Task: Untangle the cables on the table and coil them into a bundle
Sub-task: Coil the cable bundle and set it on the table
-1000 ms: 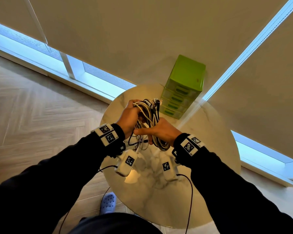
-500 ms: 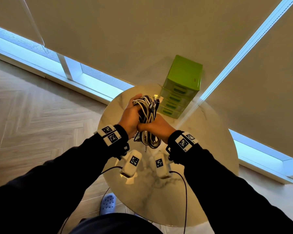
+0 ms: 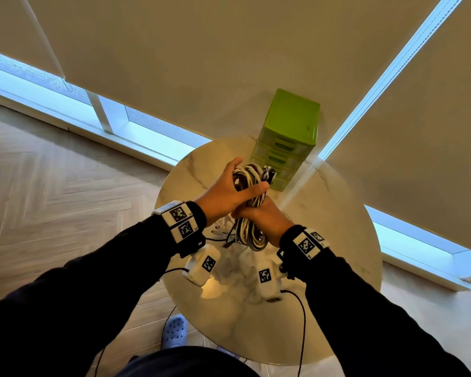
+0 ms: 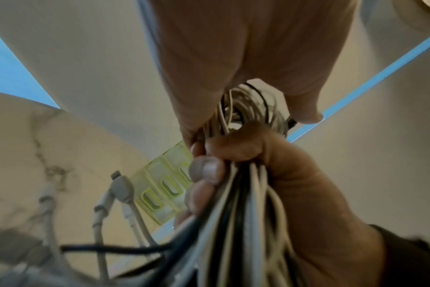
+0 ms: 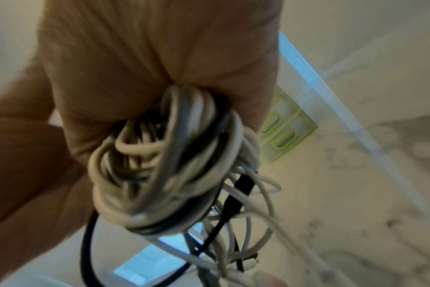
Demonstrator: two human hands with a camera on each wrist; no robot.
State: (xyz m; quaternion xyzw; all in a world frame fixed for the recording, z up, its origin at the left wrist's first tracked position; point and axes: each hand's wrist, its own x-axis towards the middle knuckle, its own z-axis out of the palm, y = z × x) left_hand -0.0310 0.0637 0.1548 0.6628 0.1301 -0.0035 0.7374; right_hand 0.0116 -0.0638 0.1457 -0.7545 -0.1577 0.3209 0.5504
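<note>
Cables (image 3: 249, 197), white and black, hang as one long coil above the marble tabletop (image 3: 335, 213), lifted so the loops fall straight. Right hand (image 3: 267, 221) is fisted round the middle; left hand (image 3: 223, 194) lies over the upper loops, thumb across, likely steadying them. Loose plug ends (image 4: 120, 186) dangle below, by the green drawers (image 3: 288, 137).

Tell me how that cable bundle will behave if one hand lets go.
The cable bundle is probably floppy: its loops sag below the right hand, and loose ends dangle over the table. It may spring apart, since only the grip of both hands keeps the coil together and no tie shows. It looks light for its size, held up while the left hand wraps its upper loops.
</note>
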